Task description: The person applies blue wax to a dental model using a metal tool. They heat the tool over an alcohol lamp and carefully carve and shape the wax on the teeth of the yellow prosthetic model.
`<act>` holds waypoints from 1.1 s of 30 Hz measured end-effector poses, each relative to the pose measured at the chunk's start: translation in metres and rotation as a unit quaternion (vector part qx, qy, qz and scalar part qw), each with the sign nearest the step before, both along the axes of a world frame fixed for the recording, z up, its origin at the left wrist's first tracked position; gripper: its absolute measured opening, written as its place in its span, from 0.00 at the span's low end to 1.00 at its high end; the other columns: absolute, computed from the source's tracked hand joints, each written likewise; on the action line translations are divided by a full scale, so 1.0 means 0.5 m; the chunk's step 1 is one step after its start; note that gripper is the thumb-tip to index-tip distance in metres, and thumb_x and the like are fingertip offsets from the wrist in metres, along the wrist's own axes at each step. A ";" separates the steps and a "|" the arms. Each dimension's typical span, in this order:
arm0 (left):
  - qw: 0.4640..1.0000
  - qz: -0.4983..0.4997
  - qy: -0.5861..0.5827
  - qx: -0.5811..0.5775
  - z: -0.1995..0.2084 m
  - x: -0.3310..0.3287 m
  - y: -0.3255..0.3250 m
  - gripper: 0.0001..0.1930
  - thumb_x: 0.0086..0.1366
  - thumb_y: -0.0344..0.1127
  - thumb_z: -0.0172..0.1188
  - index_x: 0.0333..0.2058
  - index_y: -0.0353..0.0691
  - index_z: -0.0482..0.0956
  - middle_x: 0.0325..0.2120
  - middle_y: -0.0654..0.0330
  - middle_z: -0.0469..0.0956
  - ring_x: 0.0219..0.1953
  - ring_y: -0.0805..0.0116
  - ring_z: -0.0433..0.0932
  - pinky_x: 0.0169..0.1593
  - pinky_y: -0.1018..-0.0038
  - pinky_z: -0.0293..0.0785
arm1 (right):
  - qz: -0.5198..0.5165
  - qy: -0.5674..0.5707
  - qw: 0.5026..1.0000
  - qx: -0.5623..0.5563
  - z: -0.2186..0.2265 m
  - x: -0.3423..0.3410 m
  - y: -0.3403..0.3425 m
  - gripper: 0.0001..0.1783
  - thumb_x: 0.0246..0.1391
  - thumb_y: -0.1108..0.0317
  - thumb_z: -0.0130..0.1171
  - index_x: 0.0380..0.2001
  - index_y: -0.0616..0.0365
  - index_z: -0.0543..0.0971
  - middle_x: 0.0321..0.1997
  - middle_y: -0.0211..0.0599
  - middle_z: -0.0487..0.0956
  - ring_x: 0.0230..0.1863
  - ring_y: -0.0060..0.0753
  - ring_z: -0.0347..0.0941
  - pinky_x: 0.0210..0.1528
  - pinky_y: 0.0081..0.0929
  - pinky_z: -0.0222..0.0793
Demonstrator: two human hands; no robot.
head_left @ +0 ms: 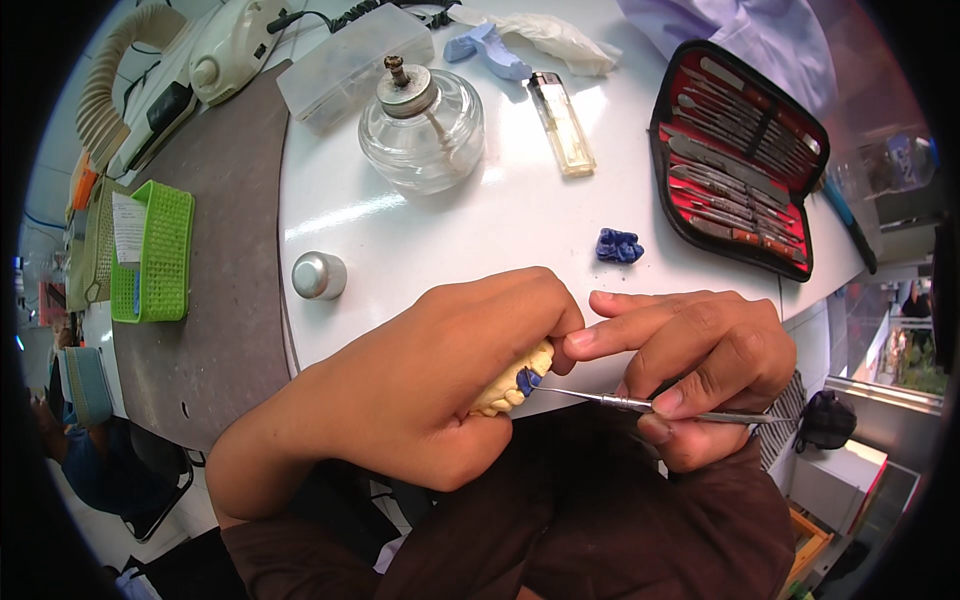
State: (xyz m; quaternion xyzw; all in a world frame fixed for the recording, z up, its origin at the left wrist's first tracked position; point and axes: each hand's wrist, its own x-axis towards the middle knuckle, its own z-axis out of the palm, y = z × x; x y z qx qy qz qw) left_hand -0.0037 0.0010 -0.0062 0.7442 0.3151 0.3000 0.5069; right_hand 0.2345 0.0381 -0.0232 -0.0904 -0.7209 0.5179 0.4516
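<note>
My left hand point(455, 350) is closed around a cream dental cast point(495, 398) with a row of teeth. Dark blue wax point(527, 381) covers one tooth on the cast's right side. A slim metal wax carver point(620, 401) is pinched between the thumb and fingers of my right hand point(710, 365), and its thin tip touches the blue wax. The index finger of that hand reaches toward my left knuckles. Beyond my hands, a lump of dark blue wax point(619, 246) lies on the white table point(400, 240) with small crumbs around it.
Farther back stand a glass spirit lamp point(422, 130), its metal cap point(319, 275), a lighter point(562, 125) and a clear plastic box point(345, 65). An unzipped tool case point(740, 160) with several carvers lies at the right. A green basket point(165, 250) sits on the left.
</note>
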 end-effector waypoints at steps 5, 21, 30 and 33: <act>1.000 -0.004 0.004 -0.005 -0.001 -0.001 0.000 0.21 0.40 0.25 0.53 0.38 0.32 0.71 0.34 0.54 0.73 0.33 0.61 0.75 0.38 0.72 0.70 | -0.009 0.008 1.000 -0.006 -0.004 -0.001 -0.003 0.15 0.46 0.71 0.72 0.24 0.53 0.72 0.21 0.40 0.81 0.40 0.56 0.85 0.55 0.57 0.76; 1.000 -0.005 0.011 -0.005 0.004 0.000 -0.001 0.20 0.40 0.26 0.54 0.37 0.32 0.72 0.34 0.55 0.73 0.32 0.61 0.74 0.38 0.72 0.70 | 0.011 0.024 1.000 0.005 -0.008 0.000 0.001 0.13 0.46 0.72 0.71 0.25 0.54 0.73 0.21 0.40 0.81 0.40 0.57 0.85 0.56 0.57 0.75; 1.000 -0.006 0.017 -0.006 0.004 0.000 0.000 0.19 0.40 0.27 0.54 0.37 0.32 0.72 0.34 0.55 0.73 0.33 0.59 0.75 0.39 0.72 0.70 | 0.014 0.025 0.999 0.016 -0.011 -0.001 0.004 0.13 0.47 0.72 0.71 0.25 0.54 0.73 0.21 0.40 0.81 0.40 0.56 0.85 0.55 0.57 0.76; 1.000 -0.008 0.020 -0.007 0.004 -0.001 0.000 0.19 0.40 0.26 0.54 0.37 0.32 0.72 0.34 0.54 0.73 0.33 0.59 0.75 0.39 0.72 0.71 | 0.018 0.023 0.999 0.021 -0.012 0.002 0.006 0.12 0.47 0.72 0.71 0.25 0.54 0.74 0.21 0.39 0.81 0.40 0.56 0.85 0.56 0.57 0.75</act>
